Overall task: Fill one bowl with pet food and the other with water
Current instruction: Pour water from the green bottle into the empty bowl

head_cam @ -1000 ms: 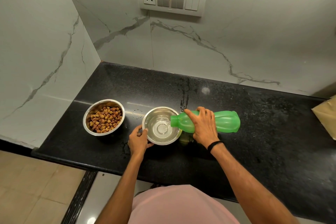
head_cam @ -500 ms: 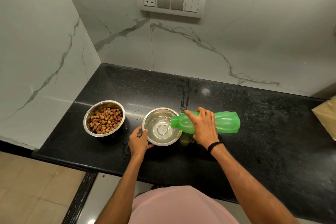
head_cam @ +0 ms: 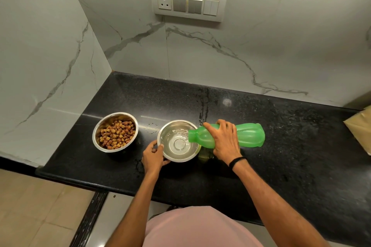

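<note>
Two steel bowls stand on the black counter (head_cam: 281, 146). The left bowl (head_cam: 98, 136) holds brown pet food (head_cam: 116, 134). The right bowl (head_cam: 166, 154) has clear water rippling in its bottom. My right hand (head_cam: 224, 140) grips a green plastic bottle (head_cam: 249, 135) tipped on its side, its open mouth over the right bowl's rim. My left hand (head_cam: 153, 155) holds that bowl's near-left rim, thumb on the edge.
A marble wall with a switch panel (head_cam: 188, 3) rises behind the counter, and another marble wall closes the left side. A tan paper bag (head_cam: 359, 128) sits at the far right edge. A yellowish item (head_cam: 204, 154) lies under the bottle. Floor tiles lie below left.
Water keeps running from the bottle into the right bowl and its surface ripples. Both hands and the bottle stay almost where they were.
</note>
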